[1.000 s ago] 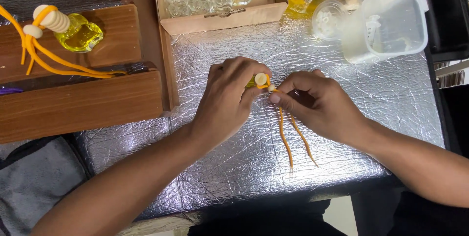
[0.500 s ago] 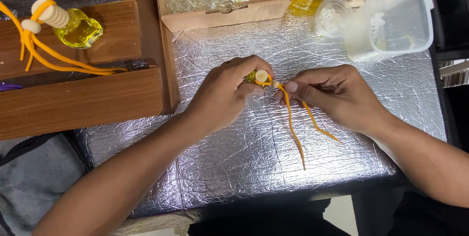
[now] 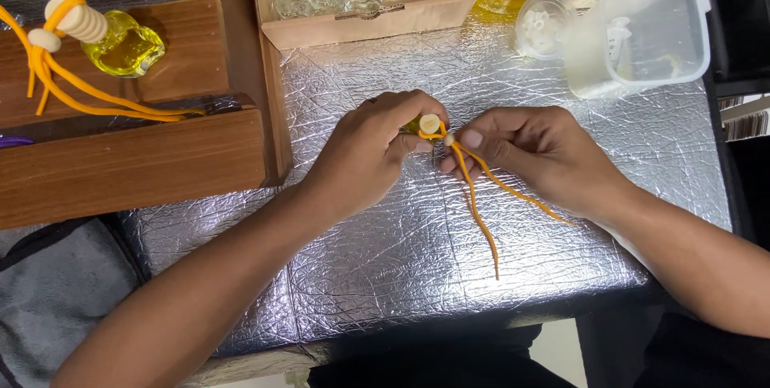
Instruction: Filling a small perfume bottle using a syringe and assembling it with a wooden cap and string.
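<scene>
Head view: left hand (image 3: 365, 155) grips small bottle (image 3: 425, 125); right hand (image 3: 533, 151) pinches its orange cord (image 3: 477, 211).

The right hand (image 3: 529, 155) has drawn a little to the right, away from the left hand (image 3: 373, 151), and the orange cord (image 3: 475, 203) now splays wider: one strand runs toward the near edge, the other trails right under the right hand.

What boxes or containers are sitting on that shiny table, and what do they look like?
Cardboard box: top centre, shallow, brown, filled with clear glass bottles.
Clear plastic tub: top right, rounded rectangle, translucent white.
Small round tub: left of it, clear, holding white bits.
No labels, signs or screens can be made out.
</scene>
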